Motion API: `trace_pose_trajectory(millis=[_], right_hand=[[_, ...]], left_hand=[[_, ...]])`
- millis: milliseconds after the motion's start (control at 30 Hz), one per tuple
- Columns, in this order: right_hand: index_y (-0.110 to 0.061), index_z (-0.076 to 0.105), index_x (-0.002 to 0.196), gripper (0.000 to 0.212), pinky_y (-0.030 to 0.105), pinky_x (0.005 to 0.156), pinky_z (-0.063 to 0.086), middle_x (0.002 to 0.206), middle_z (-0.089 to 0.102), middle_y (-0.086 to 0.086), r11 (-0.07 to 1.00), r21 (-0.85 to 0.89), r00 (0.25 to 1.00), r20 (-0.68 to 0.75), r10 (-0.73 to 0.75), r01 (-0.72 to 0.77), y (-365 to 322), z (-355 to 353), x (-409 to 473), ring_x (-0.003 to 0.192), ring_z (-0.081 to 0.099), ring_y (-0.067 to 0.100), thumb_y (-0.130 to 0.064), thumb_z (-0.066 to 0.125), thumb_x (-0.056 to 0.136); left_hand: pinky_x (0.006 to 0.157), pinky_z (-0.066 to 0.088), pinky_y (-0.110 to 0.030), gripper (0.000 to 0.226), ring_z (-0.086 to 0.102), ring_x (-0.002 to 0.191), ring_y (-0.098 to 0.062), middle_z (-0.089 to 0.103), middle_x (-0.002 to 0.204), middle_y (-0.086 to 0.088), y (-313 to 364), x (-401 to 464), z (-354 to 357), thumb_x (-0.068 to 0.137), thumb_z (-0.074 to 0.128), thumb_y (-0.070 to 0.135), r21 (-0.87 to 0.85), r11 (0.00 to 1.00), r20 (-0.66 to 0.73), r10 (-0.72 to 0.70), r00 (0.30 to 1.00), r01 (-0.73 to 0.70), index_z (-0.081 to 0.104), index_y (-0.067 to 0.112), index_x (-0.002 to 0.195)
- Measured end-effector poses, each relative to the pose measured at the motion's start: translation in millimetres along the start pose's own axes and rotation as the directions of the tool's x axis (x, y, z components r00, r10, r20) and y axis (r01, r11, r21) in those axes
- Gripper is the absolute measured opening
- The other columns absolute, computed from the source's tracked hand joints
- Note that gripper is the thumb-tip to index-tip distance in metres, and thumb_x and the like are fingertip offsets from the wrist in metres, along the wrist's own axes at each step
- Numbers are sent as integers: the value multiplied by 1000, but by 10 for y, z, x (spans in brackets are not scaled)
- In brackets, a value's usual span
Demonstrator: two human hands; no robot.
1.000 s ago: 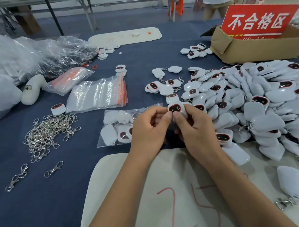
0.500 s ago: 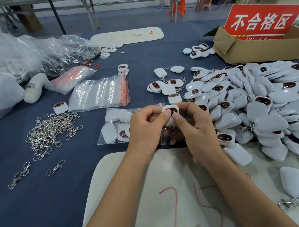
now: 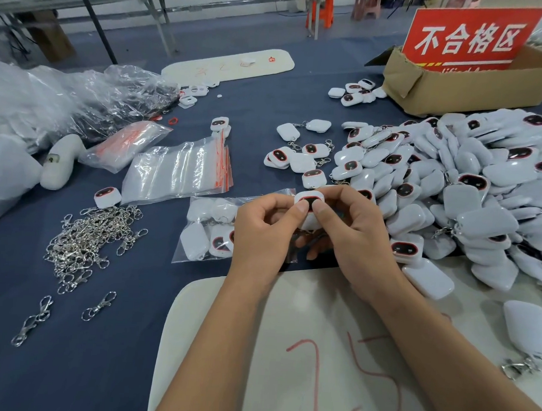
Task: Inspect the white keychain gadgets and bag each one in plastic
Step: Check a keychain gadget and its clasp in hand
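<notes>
I hold one white keychain gadget with a dark, red-rimmed face between both hands, above the blue table. My left hand pinches its left side and my right hand grips its right side, both thumbs on its front. A big heap of the same white gadgets lies to the right. A clear bag with several gadgets inside lies just left of my hands. A stack of empty zip bags with red strips sits farther left.
A pile of metal clasps lies at the left, two loose clasps nearer me. A cardboard box with a red sign stands at the back right. Crumpled plastic bags fill the far left. A white board lies under my forearms.
The held gadget has dropped slightly toward me and turned in my fingers; both thumbs now press on its front. The view has shifted a little.
</notes>
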State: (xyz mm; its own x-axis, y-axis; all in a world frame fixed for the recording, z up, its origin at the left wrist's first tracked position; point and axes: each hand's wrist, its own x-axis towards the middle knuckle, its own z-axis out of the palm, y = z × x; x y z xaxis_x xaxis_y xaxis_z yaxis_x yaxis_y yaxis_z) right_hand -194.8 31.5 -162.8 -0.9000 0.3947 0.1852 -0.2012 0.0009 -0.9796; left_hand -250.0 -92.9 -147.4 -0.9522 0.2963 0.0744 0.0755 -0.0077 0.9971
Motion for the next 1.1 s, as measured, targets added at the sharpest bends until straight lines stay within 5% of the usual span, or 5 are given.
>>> trace_pose_trajectory(millis=[100,300,733,933,1100], right_hand=[[-9,66,107,8,37,50,57,83,74,5,1000,-2,1000,-2,5,-5,-9,4,1,63,73,34,-12,58,107],[-7,65,106,8,37,50,56,84,71,10,1000,-26,1000,2,8,-8,-9,16,0,63,72,34,-11,58,106],[-7,66,107,9,36,50,56,84,73,11,1000,0,1000,1,16,-16,-22,11,1,63,72,33,-10,57,106],[-4,67,108,11,34,51,56,81,75,14,999,11,999,-17,46,-46,-12,-6,23,62,72,31,-10,58,106],[-2,65,103,8,31,50,55,69,72,8,999,8,998,-40,50,-49,-8,-14,20,58,71,26,-7,60,104]], left_hand=[[45,46,-23,13,53,52,-15,63,64,-6,-8,3,-8,97,69,11,-2,1000,0,-15,1000,15,73,1,90],[50,48,-29,11,56,54,-19,64,77,-30,-8,3,-5,96,69,10,41,999,-21,10,1000,-9,73,3,91],[46,46,-21,11,55,53,-13,65,67,-12,-27,3,0,95,71,11,-5,1000,-12,17,1000,-17,74,3,89],[54,49,-30,5,60,61,-18,69,79,-24,-18,-8,-6,96,70,9,12,999,42,33,999,-33,74,5,95],[58,53,-23,7,63,60,-13,68,64,0,-34,3,-12,92,73,1,37,997,103,64,993,-68,72,6,96]])
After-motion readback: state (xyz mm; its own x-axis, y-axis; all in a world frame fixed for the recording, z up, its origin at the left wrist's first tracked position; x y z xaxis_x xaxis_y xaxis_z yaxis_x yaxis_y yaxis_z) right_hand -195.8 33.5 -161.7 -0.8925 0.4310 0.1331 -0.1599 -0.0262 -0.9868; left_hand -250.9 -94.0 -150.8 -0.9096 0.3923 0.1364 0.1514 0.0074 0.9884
